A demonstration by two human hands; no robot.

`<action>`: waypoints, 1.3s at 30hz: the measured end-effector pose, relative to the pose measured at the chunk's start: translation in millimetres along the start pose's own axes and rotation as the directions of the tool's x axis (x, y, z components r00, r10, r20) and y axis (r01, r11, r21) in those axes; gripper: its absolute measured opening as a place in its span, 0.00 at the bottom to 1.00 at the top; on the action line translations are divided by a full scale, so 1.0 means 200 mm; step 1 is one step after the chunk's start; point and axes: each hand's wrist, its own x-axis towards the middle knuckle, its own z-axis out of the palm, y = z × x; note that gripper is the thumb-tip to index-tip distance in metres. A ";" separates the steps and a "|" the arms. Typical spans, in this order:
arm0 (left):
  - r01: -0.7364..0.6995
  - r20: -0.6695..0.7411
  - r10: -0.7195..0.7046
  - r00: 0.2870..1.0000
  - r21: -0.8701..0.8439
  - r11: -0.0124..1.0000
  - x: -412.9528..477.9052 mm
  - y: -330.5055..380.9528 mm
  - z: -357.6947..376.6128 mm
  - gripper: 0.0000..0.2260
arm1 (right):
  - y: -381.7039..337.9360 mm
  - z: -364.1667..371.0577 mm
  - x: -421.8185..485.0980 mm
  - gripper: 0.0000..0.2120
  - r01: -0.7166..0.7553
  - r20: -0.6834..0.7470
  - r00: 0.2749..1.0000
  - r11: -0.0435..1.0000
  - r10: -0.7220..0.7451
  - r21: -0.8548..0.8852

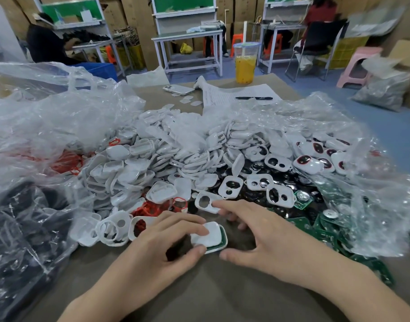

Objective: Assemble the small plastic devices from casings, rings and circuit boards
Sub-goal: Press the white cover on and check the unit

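Brown surface [211, 287] carries a heap of white plastic casings [153, 163]. Before it, the left hand [153, 247] pinches a small white rounded-square casing with a green circuit-board edge [211, 238], forefinger on top, thumb at its near edge. The right hand [264, 238] holds nothing, fingers [236, 209] spread straight; its forefinger touches a white two-hole casing frame [206, 202] just beyond.

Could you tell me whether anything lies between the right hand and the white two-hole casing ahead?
Nothing visible does. The right hand touches the two-hole casing with its fingertips; it lies uncovered at the pile's edge. The left hand pinches the board-filled casing off to the side.
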 end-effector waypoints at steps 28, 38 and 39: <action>0.011 0.091 -0.010 0.996 -0.010 1.000 0.01 0.02 0.01 0.05 | -0.01 0.00 0.02 0.24 0.031 -0.010 0.999 0.997 -0.031 -0.078; 0.037 0.058 -0.038 0.998 0.016 0.999 0.02 0.07 0.01 0.02 | -0.01 -0.02 0.03 0.22 -0.019 -0.002 1.000 0.999 0.019 -0.027; 0.039 0.054 -0.040 0.998 0.029 0.999 0.02 0.08 0.02 0.02 | -0.01 -0.02 0.04 0.21 -0.024 0.005 1.000 0.999 0.024 -0.021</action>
